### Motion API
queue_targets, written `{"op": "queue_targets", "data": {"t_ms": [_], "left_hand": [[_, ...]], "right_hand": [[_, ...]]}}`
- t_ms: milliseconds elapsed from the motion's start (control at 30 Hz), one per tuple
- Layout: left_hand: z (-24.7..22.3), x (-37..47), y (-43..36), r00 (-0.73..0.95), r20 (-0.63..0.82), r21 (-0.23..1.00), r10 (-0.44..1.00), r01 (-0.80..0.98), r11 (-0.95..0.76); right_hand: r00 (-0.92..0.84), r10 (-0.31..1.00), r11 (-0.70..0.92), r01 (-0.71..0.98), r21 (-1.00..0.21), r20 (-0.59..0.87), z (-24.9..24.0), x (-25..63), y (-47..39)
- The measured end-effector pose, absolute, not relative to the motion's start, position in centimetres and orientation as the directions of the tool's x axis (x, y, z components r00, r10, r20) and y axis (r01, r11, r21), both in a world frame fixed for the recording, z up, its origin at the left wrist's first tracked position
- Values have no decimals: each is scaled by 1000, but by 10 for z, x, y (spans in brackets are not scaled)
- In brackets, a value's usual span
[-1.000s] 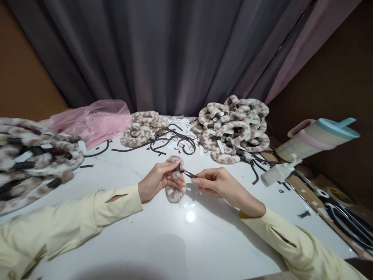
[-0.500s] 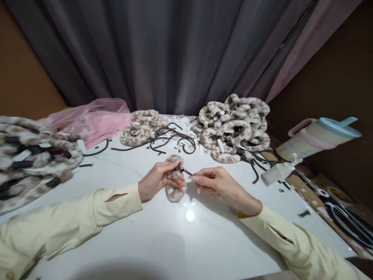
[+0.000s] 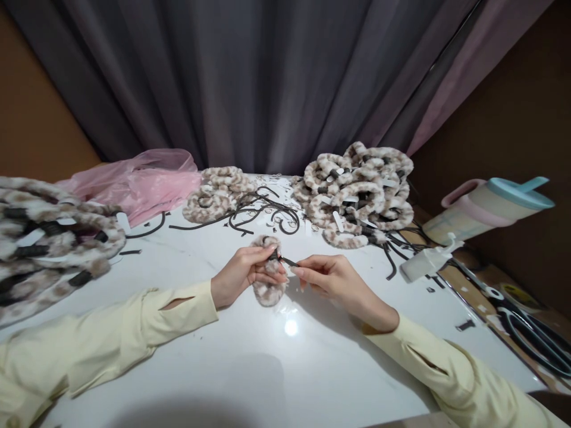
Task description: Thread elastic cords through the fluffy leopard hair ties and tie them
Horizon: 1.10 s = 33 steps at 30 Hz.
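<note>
Above the middle of the white table, my left hand (image 3: 241, 272) is closed on a fluffy ring (image 3: 269, 295) of white plush with brown spots. A dark cord wrapping (image 3: 273, 255) covers part of that ring, beside my left thumb. My right hand (image 3: 343, 286) pinches the end of a thin dark strip (image 3: 289, 262) between thumb and fingertips. The strip runs from the wrapped part of the ring toward my right fingers. Where exactly it joins the wrapping is too small to make out.
Piles of similar fluffy rings lie at the left (image 3: 57, 249), back middle and right (image 3: 357, 190). A pink plastic bag (image 3: 147, 178), loose dark cords (image 3: 250, 211), a white bottle (image 3: 426, 264), a tumbler (image 3: 482, 208) and scissors (image 3: 530, 333) are around the table.
The fluffy ring has turned slightly in my left hand. The dark strip between the ring and my right fingers looks wider and flatter; my right hand has barely shifted.
</note>
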<state>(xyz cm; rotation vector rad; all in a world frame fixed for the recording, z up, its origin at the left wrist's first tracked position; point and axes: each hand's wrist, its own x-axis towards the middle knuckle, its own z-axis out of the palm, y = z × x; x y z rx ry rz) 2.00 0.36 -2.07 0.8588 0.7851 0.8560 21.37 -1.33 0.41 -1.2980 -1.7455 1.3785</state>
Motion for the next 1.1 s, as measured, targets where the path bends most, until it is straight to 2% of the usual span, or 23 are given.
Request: {"op": "queue_targets", "data": {"t_ms": [100, 200, 333, 433, 567, 667, 733, 867, 1100], "left_hand": [[-21, 22, 2, 402, -250, 882, 881, -281, 378], [-20, 24, 1, 361, -273, 884, 891, -272, 381], [-18, 28, -1, 302, -294, 891, 907, -256, 375], [-19, 31, -2, 261, -305, 897, 916, -244, 368], [-21, 34, -4, 220, -312, 891, 924, -270, 365], [-21, 36, -5, 190, -315, 883, 930, -301, 360], [-20, 38, -5, 165, -319, 878, 933, -320, 356], [-18, 39, -5, 141, -332, 870, 933, -336, 360], [-19, 35, 1, 186, -349, 862, 918, -319, 393]], "right_hand": [[-381, 921, 269, 489, -830, 74, 1, 213, -16], [-434, 860, 497, 590, -637, 268, -6, 213, -18], [-510, 761, 648, 628, -431, 401, -16, 210, -19], [-561, 720, 681, 684, -262, 409, -19, 208, -21], [-677, 621, 708, 701, 87, 394, -18, 205, -26], [-752, 583, 680, 659, 321, 308, -14, 198, -29], [-773, 584, 649, 628, 430, 246, -10, 192, -31], [-804, 559, 629, 570, 528, 202, -4, 185, -32], [-844, 483, 660, 525, 538, 232, -1, 195, -20]]}}
